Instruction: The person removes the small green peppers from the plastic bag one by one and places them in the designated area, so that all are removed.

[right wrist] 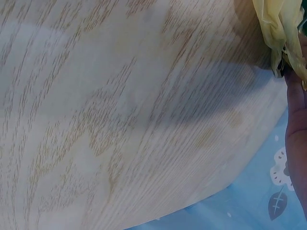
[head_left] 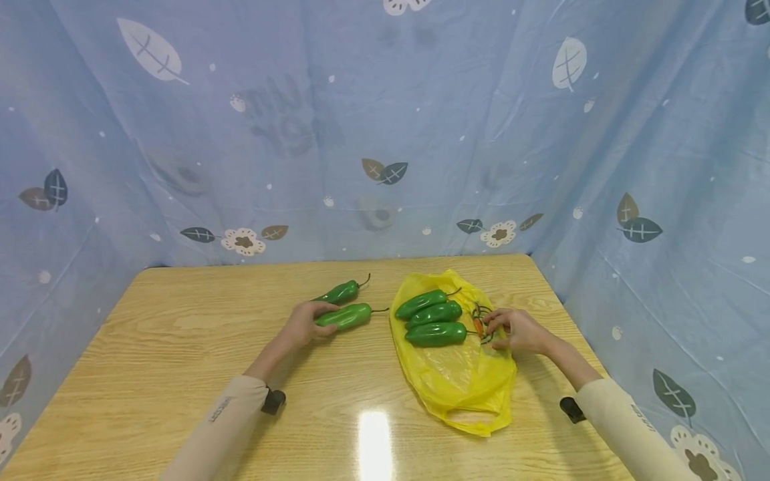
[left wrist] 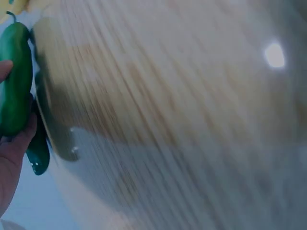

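My left hand [head_left: 308, 324] grips a light-green long pepper [head_left: 355, 316] above the table; in the left wrist view the pepper [left wrist: 15, 76] shows fingers on its side. Just behind it lies a darker green pepper [head_left: 343, 292], partly covered. To the right a yellow plastic bag [head_left: 463, 394] is spread flat, with several green peppers [head_left: 436, 334] on it. At the bag's right edge my right hand [head_left: 519, 331] has curled fingers, beside small orange and dark-green chillies [head_left: 478, 325]. The right wrist view shows the bag's edge [right wrist: 276, 28] bunched against that hand; its fingertips are partly hidden.
The wooden table [head_left: 180, 374] bears a bright light reflection near its front. A blue leaf-patterned cloth [head_left: 337, 133] hangs behind the table and along both sides. The bag's handle loop [head_left: 472, 417] points toward the front.
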Demonstrator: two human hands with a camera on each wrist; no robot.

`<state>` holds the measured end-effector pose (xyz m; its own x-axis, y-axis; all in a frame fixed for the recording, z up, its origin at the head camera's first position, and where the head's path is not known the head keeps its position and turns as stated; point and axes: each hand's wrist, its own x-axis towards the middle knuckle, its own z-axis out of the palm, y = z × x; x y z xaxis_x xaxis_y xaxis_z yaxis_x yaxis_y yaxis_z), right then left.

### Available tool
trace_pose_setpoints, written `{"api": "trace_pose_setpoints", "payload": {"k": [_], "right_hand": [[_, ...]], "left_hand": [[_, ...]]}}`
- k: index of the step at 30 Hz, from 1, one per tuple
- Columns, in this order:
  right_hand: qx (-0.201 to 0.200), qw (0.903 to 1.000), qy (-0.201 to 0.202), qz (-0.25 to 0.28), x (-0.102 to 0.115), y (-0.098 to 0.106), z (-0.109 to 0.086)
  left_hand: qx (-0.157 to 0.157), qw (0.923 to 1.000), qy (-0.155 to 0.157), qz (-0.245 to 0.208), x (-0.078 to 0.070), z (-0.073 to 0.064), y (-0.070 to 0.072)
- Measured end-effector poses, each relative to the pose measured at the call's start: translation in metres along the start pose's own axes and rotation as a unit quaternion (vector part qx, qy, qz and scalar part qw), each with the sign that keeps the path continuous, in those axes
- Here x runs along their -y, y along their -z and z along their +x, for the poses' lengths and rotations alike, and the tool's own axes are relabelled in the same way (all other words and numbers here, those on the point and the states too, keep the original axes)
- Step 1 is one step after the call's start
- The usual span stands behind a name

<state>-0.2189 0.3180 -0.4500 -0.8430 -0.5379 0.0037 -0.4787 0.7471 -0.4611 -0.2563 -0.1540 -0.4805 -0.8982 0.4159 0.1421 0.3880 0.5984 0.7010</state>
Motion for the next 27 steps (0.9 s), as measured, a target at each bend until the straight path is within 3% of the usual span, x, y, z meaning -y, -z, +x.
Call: {"api": "trace_pose_setpoints", "payload": {"k": [8,16,22,25,27], "right_hand": [[-0.008,1.0,0.005,0.003,-0.002,-0.002,0.0],[-0.013,0.9999,0.009,0.001,-0.003,-0.003,-0.002],[-0.018,0.9998,0.01,0.0,-0.003,-0.005,-0.002],[-0.024,0.9996,0.012,-0.009,-0.003,-0.005,-0.002],[-0.027,0.9996,0.01,-0.006,-0.002,-0.006,-0.001]], "left_hand": [[0.038,0.9983,-0.015,0.041,0.002,0.005,0.005],[0.062,0.9962,-0.034,0.052,-0.005,0.006,0.012],[0.033,0.9987,-0.038,-0.008,-0.011,0.004,0.012],[0.013,0.9965,-0.037,-0.073,-0.017,0.005,0.007],[0.001,0.9912,-0.038,-0.127,-0.022,0.006,0.003]]}}
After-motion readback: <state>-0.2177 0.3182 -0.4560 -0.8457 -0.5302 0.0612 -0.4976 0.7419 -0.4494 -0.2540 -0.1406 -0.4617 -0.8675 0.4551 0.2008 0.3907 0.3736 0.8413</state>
